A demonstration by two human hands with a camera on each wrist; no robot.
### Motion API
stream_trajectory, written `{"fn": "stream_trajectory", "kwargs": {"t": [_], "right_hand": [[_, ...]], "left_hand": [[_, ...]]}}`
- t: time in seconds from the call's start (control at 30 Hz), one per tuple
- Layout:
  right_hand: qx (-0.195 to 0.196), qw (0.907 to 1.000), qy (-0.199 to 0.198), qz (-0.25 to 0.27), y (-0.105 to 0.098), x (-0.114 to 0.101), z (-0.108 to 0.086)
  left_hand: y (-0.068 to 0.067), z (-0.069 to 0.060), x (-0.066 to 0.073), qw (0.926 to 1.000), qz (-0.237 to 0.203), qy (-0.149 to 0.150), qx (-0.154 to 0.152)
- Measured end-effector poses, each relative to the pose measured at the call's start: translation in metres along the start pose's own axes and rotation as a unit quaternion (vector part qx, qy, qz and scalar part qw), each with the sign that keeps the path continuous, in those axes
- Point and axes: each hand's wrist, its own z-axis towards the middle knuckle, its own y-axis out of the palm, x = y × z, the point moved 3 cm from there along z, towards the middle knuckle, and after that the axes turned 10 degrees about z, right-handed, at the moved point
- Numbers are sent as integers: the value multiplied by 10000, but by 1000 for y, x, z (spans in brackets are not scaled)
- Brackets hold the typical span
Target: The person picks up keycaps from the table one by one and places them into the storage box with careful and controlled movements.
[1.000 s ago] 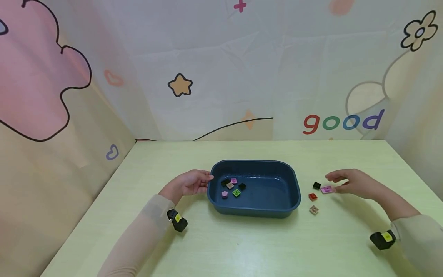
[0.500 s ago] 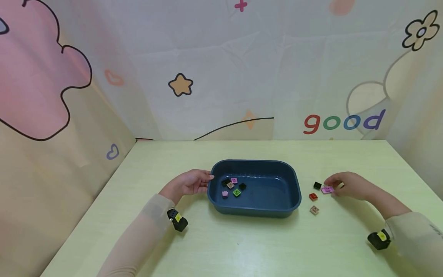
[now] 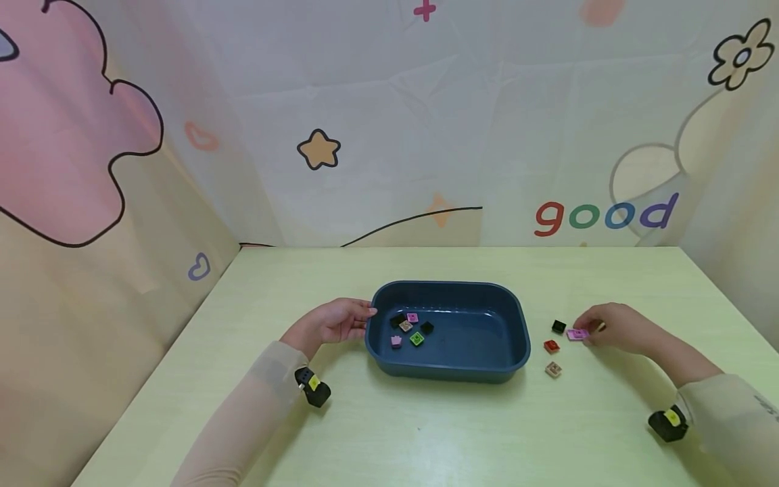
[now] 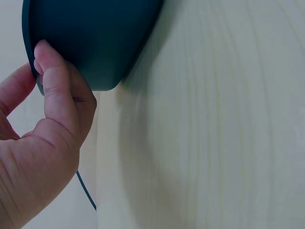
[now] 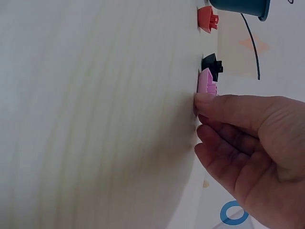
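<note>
My left hand (image 3: 338, 320) pinches the left rim of the blue tray (image 3: 450, 372); in the left wrist view the thumb and fingers (image 4: 56, 90) hold the tray's wall (image 4: 95, 43) between them. To the right of the tray, my right hand (image 3: 623, 328) has thumb and index finger at the right end of a pink piece (image 3: 576, 335) lying on the table. The right wrist view shows the thumb against this pink piece (image 5: 206, 82), whose far end is hidden by the fingers. A black piece (image 3: 558, 327) lies just left of it.
A red piece (image 3: 551, 346) and a beige piece (image 3: 553, 369) lie on the table right of the tray. Inside the tray's left half are several small pieces, among them a green one (image 3: 416, 339). A printed curtain (image 3: 389, 135) hangs behind.
My right hand has moved left and down to the pink piece, its thumb and index finger closing in around the end. The pink piece has shifted very slightly. My left hand stays at the rim.
</note>
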Motion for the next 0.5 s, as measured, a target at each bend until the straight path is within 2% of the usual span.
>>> {"fn": "stream_trajectory", "kwargs": {"t": [0.5], "right_hand": [[133,9998,-8,-148,-11,-3,-9]], "left_hand": [[0,-2,2,9999,5,-41,127]]}}
